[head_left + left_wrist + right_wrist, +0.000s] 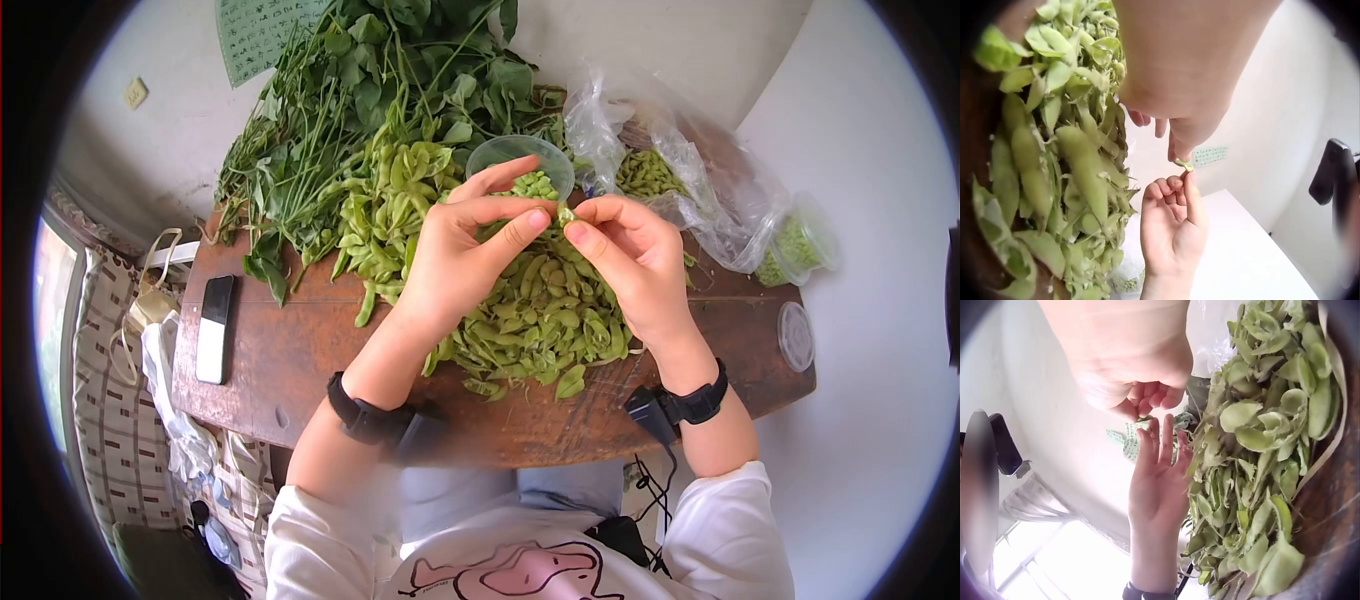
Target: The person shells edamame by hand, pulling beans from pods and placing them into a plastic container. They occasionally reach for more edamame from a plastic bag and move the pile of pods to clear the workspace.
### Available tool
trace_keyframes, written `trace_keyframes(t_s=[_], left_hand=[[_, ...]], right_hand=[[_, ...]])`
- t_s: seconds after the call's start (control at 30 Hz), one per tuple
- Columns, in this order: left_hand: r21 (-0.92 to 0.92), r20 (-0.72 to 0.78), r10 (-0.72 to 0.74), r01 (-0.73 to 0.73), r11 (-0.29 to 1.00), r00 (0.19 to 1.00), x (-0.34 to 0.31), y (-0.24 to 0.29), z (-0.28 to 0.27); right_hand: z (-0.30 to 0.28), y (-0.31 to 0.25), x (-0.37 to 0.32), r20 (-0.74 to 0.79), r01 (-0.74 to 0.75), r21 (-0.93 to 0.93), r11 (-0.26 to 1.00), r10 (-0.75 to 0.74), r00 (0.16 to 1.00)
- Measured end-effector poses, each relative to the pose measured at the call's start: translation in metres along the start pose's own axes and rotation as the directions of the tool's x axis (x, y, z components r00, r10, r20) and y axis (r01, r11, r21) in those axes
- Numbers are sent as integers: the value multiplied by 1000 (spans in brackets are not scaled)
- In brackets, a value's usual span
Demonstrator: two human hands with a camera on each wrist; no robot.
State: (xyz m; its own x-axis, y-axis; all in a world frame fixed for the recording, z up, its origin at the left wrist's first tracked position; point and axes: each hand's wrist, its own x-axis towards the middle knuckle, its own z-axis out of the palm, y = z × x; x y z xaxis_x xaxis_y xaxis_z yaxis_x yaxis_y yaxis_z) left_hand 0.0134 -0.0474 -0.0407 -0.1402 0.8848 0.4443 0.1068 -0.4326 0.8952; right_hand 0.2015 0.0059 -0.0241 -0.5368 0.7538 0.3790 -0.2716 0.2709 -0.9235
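Observation:
Both hands meet above a heap of green pods (540, 310). The right hand (635, 265) pinches a small green pod (566, 214) between thumb and curled fingers. The left hand (462, 245) holds the pod's other side with thumb and index fingertips, its other fingers extended. In the left wrist view the pod (1184, 165) shows between the fingertips of the left hand (1191, 94) and the right hand (1174, 231). Behind the hands stands a clear bowl (485, 152) with shelled green beans (535, 186).
Leafy stalks (400, 70) cover the back of the wooden table (270, 350). A phone (215, 330) lies at the left. On the right are a plastic bag (710, 190) holding pods, a tipped container of beans (797, 243) and a round lid (796, 337).

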Motion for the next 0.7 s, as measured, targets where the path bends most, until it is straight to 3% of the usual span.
trace_keyframes(t_s=[0.07, 0.1, 0.17, 0.23, 0.3, 0.4, 0.43, 0.47, 0.6, 0.7], left_hand=[[435, -58, 131, -93, 895, 990, 2, 0, -5], [438, -59, 136, -97, 894, 989, 4, -1, -5], [708, -113, 285, -124, 695, 952, 7, -2, -5], [710, -127, 281, -111, 695, 951, 8, -5, -1], [777, -190, 385, -101, 622, 903, 10, -4, 4], [784, -133, 411, -159, 600, 902, 4, 12, 4], [783, -131, 412, -161, 601, 902, 2, 13, 4], [768, -94, 391, -184, 614, 915, 0, 14, 4], [675, -48, 343, -222, 704, 938, -4, 18, 8], [552, -43, 292, -220, 804, 956, -6, 21, 12]], right_hand=[[-1, 0, 0, -78, -50, -12, 999, 49, 996], [-1, 0, 0, -76, -45, -11, 999, 44, 996], [-3, 2, 2, -142, -46, -5, 999, 45, 989], [-3, 3, 2, -162, -35, -29, 999, 30, 986], [-1, 4, 2, -181, -26, -52, 998, 17, 983], [-1, 7, 2, -214, 27, -146, 989, -58, 975], [-2, 9, 3, -171, 113, -264, 958, -162, 972], [-3, 9, 4, -113, 202, -375, 905, -261, 959], [2, 2, 1, -64, 254, -404, 879, -304, 951], [2, -1, 0, -34, 193, -291, 937, -212, 977]])
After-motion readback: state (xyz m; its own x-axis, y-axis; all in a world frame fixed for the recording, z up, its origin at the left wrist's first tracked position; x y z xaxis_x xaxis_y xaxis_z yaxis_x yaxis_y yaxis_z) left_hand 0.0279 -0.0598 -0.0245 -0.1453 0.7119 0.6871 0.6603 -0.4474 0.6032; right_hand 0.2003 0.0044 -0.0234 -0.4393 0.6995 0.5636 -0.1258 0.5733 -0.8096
